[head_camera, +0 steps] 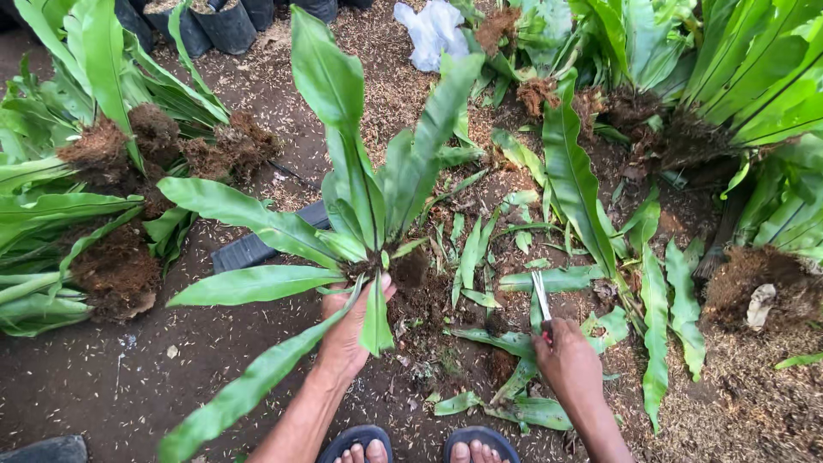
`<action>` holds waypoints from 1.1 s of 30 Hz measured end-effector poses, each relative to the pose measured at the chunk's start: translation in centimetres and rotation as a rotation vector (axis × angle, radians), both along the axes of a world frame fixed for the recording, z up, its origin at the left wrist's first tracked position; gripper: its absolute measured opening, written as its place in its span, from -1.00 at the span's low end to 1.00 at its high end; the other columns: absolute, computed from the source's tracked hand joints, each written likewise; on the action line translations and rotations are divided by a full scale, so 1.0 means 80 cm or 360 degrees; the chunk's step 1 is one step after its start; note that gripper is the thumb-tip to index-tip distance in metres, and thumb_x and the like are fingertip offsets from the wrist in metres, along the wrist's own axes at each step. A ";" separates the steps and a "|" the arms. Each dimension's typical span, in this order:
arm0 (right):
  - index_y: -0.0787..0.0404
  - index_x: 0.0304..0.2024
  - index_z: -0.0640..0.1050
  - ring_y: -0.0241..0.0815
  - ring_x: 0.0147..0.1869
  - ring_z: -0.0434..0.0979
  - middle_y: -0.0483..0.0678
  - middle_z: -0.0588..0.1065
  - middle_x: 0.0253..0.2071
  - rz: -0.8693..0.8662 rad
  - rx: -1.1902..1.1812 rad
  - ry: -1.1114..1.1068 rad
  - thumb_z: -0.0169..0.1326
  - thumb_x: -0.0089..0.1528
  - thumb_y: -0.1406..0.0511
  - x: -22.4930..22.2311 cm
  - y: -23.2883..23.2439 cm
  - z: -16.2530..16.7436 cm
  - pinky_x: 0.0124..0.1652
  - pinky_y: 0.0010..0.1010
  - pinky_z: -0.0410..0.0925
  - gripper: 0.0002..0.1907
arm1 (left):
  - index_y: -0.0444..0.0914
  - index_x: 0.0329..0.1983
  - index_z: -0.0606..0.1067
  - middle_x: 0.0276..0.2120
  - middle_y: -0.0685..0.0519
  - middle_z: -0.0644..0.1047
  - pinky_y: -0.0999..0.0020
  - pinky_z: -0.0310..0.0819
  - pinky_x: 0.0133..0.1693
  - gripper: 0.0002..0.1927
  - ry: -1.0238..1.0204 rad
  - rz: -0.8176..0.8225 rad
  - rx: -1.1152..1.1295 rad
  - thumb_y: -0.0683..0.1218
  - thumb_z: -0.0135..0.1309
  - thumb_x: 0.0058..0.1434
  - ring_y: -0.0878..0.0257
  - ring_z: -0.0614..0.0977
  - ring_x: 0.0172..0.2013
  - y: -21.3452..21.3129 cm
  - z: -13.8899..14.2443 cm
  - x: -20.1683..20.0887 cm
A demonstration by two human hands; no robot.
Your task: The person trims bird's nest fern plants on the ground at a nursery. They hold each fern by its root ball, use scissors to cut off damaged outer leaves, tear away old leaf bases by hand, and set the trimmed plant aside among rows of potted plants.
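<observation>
Left hand (350,330) was clamped around the base of an upright fern plant (364,219), above the soil. Right hand (567,360) was closed on a small blade (541,297). Cut leaves (480,257) lay between; fern clumps (111,206) lay beyond, with black pots (225,24) farthest.

My left hand (347,330) is gripping a bird's nest fern (360,206) by its root ball, fronds fanning out. My right hand (567,360) holds a small knife (541,296), blade pointing up, over cut leaves (480,257) on the dirt ground (103,377). Sandals (420,444) are poking in below.
</observation>
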State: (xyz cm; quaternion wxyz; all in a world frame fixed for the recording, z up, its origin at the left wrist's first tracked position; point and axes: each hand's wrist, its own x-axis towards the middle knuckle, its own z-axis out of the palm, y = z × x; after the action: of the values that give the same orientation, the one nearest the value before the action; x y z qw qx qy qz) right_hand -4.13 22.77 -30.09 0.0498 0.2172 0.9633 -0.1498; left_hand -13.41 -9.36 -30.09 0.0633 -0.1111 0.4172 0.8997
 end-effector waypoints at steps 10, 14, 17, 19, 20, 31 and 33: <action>0.28 -0.05 0.56 0.00 -0.15 0.65 0.12 0.55 -0.07 -0.0066 -0.0203 0.0054 0.20 0.22 0.27 0.009 0.038 -0.026 -0.09 -0.20 0.48 -0.70 | -0.20 -0.13 0.54 -0.22 0.10 0.59 0.23 0.66 -0.08 -0.71 -0.0334 -0.0111 0.0322 -0.17 0.32 0.08 0.27 0.64 -0.20 0.014 0.017 -0.049; 0.30 -0.02 0.54 -0.02 -0.10 0.66 0.12 0.53 -0.03 0.0000 -0.0219 0.0008 0.25 0.18 0.24 0.005 0.055 -0.024 -0.06 -0.24 0.51 -0.62 | -0.28 -0.13 0.55 -0.24 -0.01 0.63 0.30 0.65 -0.18 -0.73 -0.0388 -0.0160 0.0428 -0.10 0.26 0.14 0.18 0.69 -0.23 0.004 0.028 -0.051; 0.26 0.01 0.54 -0.05 -0.11 0.69 0.11 0.56 -0.06 0.0007 -0.0327 -0.0057 0.32 0.10 0.22 0.003 0.060 -0.021 -0.06 -0.26 0.54 -0.53 | -0.31 -0.08 0.55 -0.24 -0.06 0.65 0.28 0.65 -0.22 -0.70 -0.0371 -0.0190 0.0514 -0.08 0.20 0.17 0.17 0.68 -0.28 -0.011 0.034 -0.053; 0.20 0.04 0.54 -0.07 -0.12 0.70 0.07 0.60 -0.10 0.0059 -0.0317 -0.0094 0.33 0.07 0.20 0.003 0.059 -0.020 -0.07 -0.26 0.55 -0.49 | -0.34 -0.06 0.54 -0.25 -0.09 0.66 0.27 0.65 -0.24 -0.67 -0.0365 -0.0209 0.0583 -0.06 0.17 0.18 0.16 0.68 -0.32 -0.019 0.038 -0.057; 0.16 0.06 0.54 -0.08 -0.13 0.71 0.05 0.63 -0.11 0.0104 -0.0269 -0.0113 0.31 0.08 0.19 0.004 0.057 -0.020 -0.07 -0.26 0.54 -0.49 | -0.34 -0.05 0.54 -0.27 -0.11 0.66 0.26 0.64 -0.26 -0.66 -0.0372 -0.0211 0.0613 -0.05 0.17 0.17 0.16 0.69 -0.34 -0.022 0.040 -0.057; 0.10 0.20 0.49 -0.03 -0.23 0.74 0.02 0.67 -0.04 -0.0417 -0.1213 -0.0329 0.23 0.16 0.14 -0.015 0.026 0.017 -0.23 -0.10 0.57 -0.44 | -0.17 -0.03 0.51 -0.17 0.16 0.53 0.33 0.55 -0.07 -0.66 -0.0098 -0.0159 -0.0006 -0.19 0.33 0.15 0.31 0.57 -0.14 -0.001 0.029 -0.051; 0.03 0.24 0.49 -0.01 -0.23 0.65 0.07 0.66 -0.07 -0.0418 -0.1494 -0.0328 0.21 0.12 0.12 -0.010 -0.008 0.038 -0.24 -0.04 0.43 -0.38 | -0.16 -0.11 0.50 -0.23 0.17 0.56 0.32 0.54 -0.17 -0.66 -0.0100 -0.0153 0.0085 -0.21 0.34 0.07 0.29 0.61 -0.18 0.003 0.023 -0.052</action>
State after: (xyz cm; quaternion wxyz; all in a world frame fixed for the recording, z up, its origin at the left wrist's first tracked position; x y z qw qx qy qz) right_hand -4.94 22.16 -27.05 0.2178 0.3045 0.7465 -0.5500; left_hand -17.61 -9.11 -28.25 0.1224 -0.1175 0.3957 0.9026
